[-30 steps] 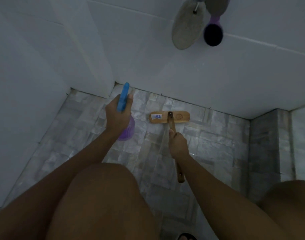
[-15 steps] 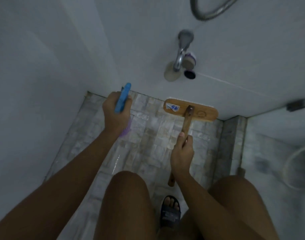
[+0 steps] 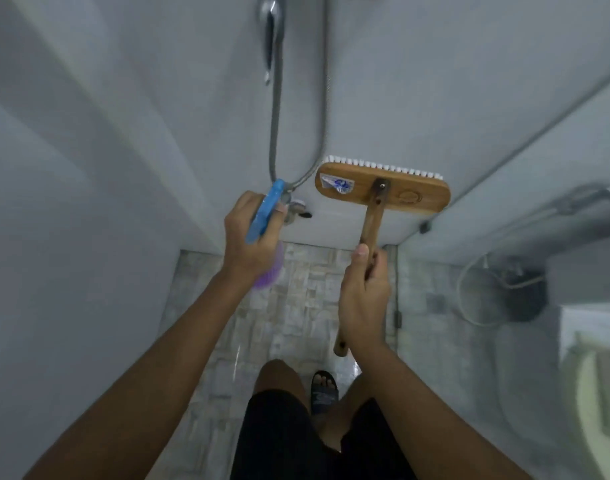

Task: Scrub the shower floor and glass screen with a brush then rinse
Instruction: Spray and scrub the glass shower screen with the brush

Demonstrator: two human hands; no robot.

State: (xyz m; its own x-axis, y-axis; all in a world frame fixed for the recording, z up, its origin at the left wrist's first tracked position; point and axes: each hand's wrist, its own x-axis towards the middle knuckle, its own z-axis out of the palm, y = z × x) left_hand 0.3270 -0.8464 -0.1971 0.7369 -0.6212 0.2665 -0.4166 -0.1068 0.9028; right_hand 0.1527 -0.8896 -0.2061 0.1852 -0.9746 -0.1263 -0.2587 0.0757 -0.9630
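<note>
Brush: the wooden scrub brush (image 3: 383,194) is up off the shower floor (image 3: 296,306), held in the air over the floor's far edge. The back of the head faces the camera, with a torn blue-and-white sticker on its left half. The white bristles (image 3: 383,167) peek over the top edge, pointing at the back wall (image 3: 452,81). Can't tell if they actually touch it.
Right hand: the right hand (image 3: 364,299) is wrapped tight round the brush handle (image 3: 372,223) about midway, thumb lying up along the wood. The butt end pokes out below the wrist.
Left hand: the left hand (image 3: 251,237) is clamped on a spray bottle (image 3: 266,209). The blue trigger top sticks up past the fingers and the purple body shows under the palm.
Floor: pale stone-look tiles in a narrow strip between the walls, and a lot of it is hidden by arms and legs from up here.
Glass screen: the glass screen (image 3: 504,220) runs along the floor's right edge, with a small dark clip (image 3: 424,227) where it meets the wall and a hinge (image 3: 397,318) lower down. Stuff behind it is blurry: a looped hose, something dark, a pale rounded fixture.
In the way: the shower hose (image 3: 326,98) hangs in a loop down the back wall to the tap (image 3: 294,211), which sits right behind the bottle, between it and the brush head. The chrome handset (image 3: 270,15) hangs at the top.
Feet: one dark sandal (image 3: 324,389) by the floor's near edge, with black shorts (image 3: 279,438) below it.
</note>
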